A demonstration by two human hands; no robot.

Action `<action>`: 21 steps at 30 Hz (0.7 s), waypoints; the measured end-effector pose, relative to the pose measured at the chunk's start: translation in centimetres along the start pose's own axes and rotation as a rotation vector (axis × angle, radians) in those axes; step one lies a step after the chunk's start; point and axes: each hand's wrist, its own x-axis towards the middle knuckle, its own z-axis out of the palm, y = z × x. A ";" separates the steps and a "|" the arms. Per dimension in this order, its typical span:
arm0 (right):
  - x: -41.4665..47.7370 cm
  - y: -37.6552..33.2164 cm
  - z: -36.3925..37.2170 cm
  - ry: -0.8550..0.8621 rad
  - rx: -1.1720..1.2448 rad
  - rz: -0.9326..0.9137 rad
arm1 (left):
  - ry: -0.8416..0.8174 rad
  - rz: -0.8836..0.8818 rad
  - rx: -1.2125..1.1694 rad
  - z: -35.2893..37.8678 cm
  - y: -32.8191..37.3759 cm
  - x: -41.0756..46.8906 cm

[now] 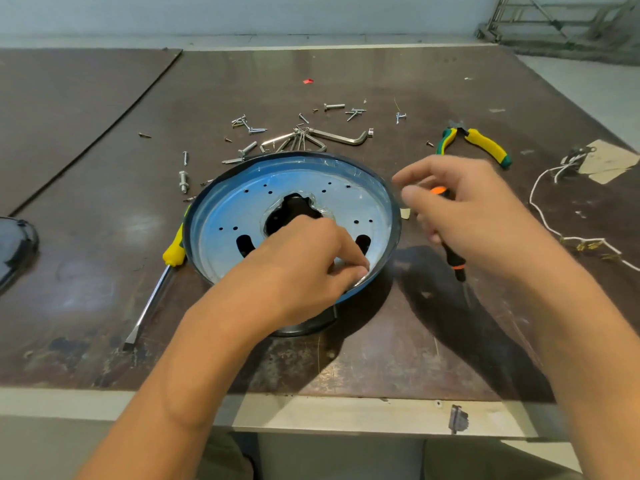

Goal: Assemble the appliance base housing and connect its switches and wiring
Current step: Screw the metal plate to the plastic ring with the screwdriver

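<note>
Base housing [242, 209]: blue-filmed round pan at table centre, tilted on a dark part; likely to slide if pressed unevenly.
Right hand [485, 216]: blurred, grasping an orange-black screwdriver [453, 258]; tip hidden.
Left hand [304, 268]: pinching at the near rim; what it pinches is unreadable.
Loose screws [249, 128]: could roll away.

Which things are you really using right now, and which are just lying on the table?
In use:
round blue housing plate, pinched at its near rim by the left hand
orange-and-black screwdriver, in the right hand

Lying about:
yellow-handled chisel
pliers
hex keys
loose screws
white wire
</note>
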 end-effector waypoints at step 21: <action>-0.8 -4.2 1.8 0.098 0.816 -0.194 | 0.089 -0.035 -0.121 0.8 -0.9 -0.2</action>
